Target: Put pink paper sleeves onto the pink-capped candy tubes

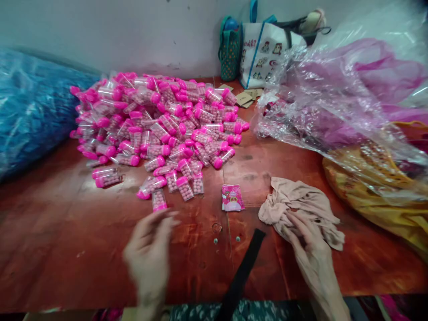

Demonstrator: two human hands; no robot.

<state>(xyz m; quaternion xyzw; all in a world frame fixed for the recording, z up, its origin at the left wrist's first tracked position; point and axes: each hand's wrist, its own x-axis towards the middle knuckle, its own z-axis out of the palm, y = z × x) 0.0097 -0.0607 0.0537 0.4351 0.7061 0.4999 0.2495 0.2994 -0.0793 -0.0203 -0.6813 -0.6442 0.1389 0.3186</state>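
Crumpled beige cloth (301, 203) is pictured on a red wooden table (67, 232), right of centre. The right hand (309, 249) is laid on its near edge, with the fingers stretched out flat on the fabric and not closed round it. The left hand (150, 254), blurred, is held over the table near the front edge; its fingers are loosely spread and nothing is grasped in them. Its fingertips are pointed at a single pink-capped tube (159, 200), which lies just beyond them, untouched. That tube is set at the near fringe of a large heap of tubes (157, 116), all clear, pink-capped and filled with small pinkish balls, piled across the far left of the table.

Between the heap and the cloth a small pink sachet (233, 197) is laid flat. A black strap (244, 267) runs up from the bottom edge between the two hands, and two small pale beads (216, 241) are seen just left of its end. A blue plastic sack (30, 111) is slumped at the far left. Clear plastic wrapping (334, 102) over pink material is heaped at the right, with a yellow bag (384, 200) under it. A white tote bag (264, 53) and a green woven bag (230, 49) are stood against the wall.
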